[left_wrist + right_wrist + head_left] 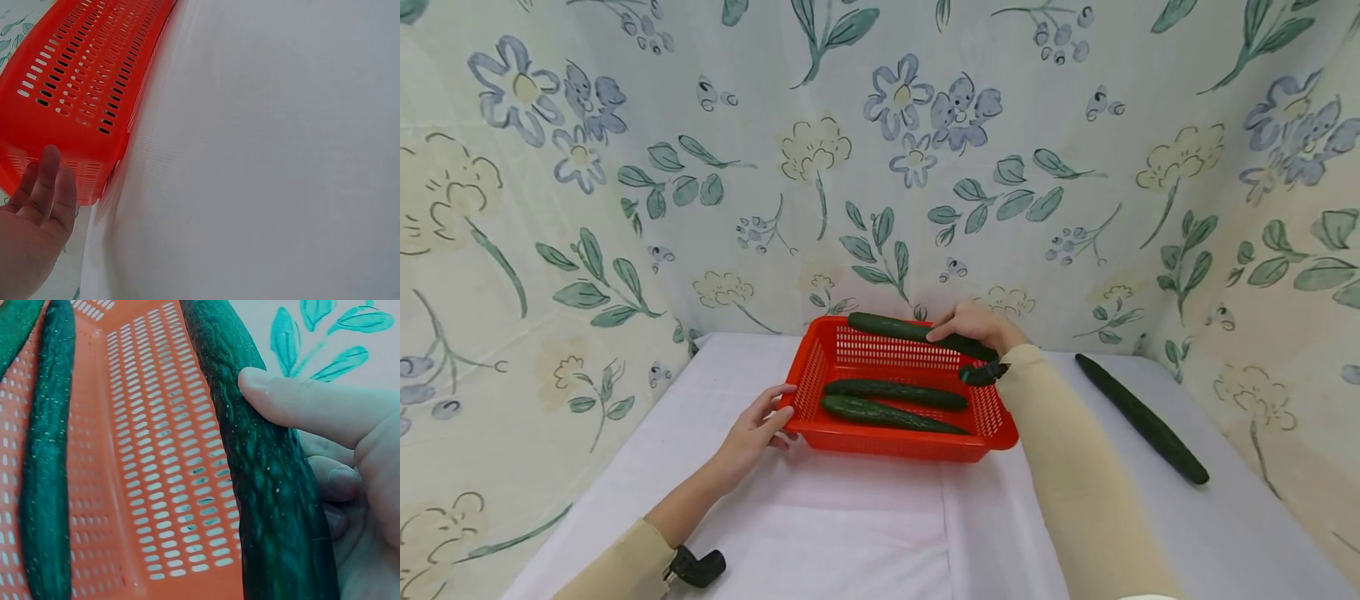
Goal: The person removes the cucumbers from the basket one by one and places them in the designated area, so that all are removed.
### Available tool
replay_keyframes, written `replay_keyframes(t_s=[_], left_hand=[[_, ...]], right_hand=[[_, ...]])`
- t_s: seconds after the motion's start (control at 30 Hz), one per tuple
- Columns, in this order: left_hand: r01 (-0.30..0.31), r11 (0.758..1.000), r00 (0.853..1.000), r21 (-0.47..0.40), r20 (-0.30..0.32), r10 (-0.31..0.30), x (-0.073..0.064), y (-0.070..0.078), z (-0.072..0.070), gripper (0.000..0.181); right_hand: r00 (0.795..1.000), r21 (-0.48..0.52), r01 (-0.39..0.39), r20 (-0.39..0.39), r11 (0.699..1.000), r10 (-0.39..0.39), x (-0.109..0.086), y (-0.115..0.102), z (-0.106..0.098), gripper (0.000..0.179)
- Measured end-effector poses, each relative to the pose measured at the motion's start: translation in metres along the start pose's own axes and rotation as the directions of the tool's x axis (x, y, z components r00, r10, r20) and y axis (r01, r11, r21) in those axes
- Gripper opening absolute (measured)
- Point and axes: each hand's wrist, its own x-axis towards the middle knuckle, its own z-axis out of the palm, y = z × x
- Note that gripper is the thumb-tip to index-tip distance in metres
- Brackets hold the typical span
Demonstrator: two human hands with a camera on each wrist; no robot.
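Note:
In the head view my right hand [973, 325] grips a dark green cucumber [887, 326] over the back wall of a red slotted plastic basket [887, 446]. The right wrist view shows the thumb on one side of this cucumber [262, 462] and curled fingers on the other. Two more cucumbers lie side by side in the basket, a rear one [895, 392] and a front one [887, 414]. At the basket's left end my left hand [760, 423] touches the rim and wall; its visible fingers [47, 187] look fairly straight in the left wrist view.
Another cucumber [1142, 418] lies slanted on the white-covered table [865, 533], right of the basket and beyond the right sleeve [1082, 475]. Floral fabric [880, 167] rises behind the table and along both sides.

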Motion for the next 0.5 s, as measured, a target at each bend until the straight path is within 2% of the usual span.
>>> replay_keyframes(t_s=[0.23, 0.5], left_hand=[[-0.007, 1.000, 1.000, -0.008, 0.012, 0.007, -0.001, 0.001, 0.000, 0.048], [-0.009, 1.000, 1.000, 0.002, 0.006, 0.009, -0.001, 0.003, 0.000, 0.050]], right_hand=[[1.000, 0.067, 0.002, -0.008, 0.998, -0.001, -0.009, 0.005, -0.018, 0.034], [0.994, 0.000, 0.046, -0.097, 0.999, -0.046, -0.020, 0.015, -0.040, 0.046]])
